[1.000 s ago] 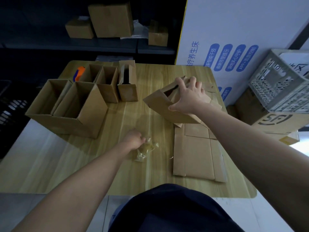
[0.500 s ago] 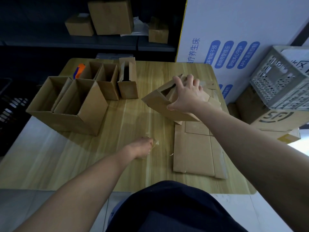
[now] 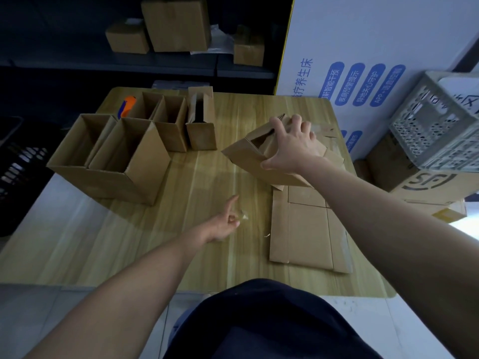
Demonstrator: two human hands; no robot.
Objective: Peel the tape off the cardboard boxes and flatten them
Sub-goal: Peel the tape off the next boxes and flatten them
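A light wooden table (image 3: 207,177) fills the middle of the frame. At its left two large open boxes (image 3: 111,182) stand side by side. Behind them are two smaller open boxes (image 3: 171,137), a narrow box (image 3: 202,137) and an orange-and-blue cutter (image 3: 126,106). Right of centre a tilted box (image 3: 246,161) rests on one edge. Flattened cardboard (image 3: 308,234) lies at lower right, with a wad of clear tape (image 3: 243,217) near its left side (touching the wood or not, unclear).

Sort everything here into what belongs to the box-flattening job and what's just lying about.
Job: tilted box gripped by right hand; crumpled tape pinched by left hand; flattened cardboard; open boxes.
Lying about: orange cutter; grey crate; shelf boxes.
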